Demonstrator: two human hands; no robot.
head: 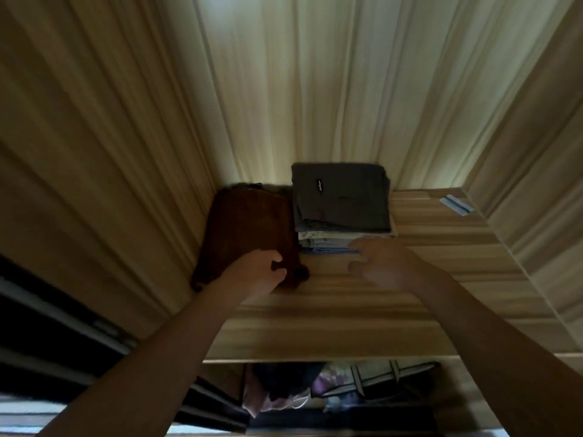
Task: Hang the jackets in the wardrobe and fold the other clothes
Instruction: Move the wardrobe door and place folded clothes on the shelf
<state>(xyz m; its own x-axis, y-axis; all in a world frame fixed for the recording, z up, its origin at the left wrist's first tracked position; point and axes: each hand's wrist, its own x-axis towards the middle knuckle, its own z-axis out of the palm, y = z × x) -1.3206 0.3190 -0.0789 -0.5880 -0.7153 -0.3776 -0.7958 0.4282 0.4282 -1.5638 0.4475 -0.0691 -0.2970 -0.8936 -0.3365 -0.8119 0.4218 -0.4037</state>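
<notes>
As left hand (263, 270) grips garment (249, 228) edge, right hand (382, 263) touches stack (340, 197).

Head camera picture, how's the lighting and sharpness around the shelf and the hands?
Head view: dim overall, brightest on the back panel behind the folded stack; the brown garment sits in shadow; left hand and right hand are soft with blur; the wide angle splays the side walls.

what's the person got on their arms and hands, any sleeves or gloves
Nothing worn shows. The left hand and right hand are bare: no gloves, rings, watch or sleeve cuffs come into view. The picture is dim and blurred, so small jewellery could be missed.
</notes>
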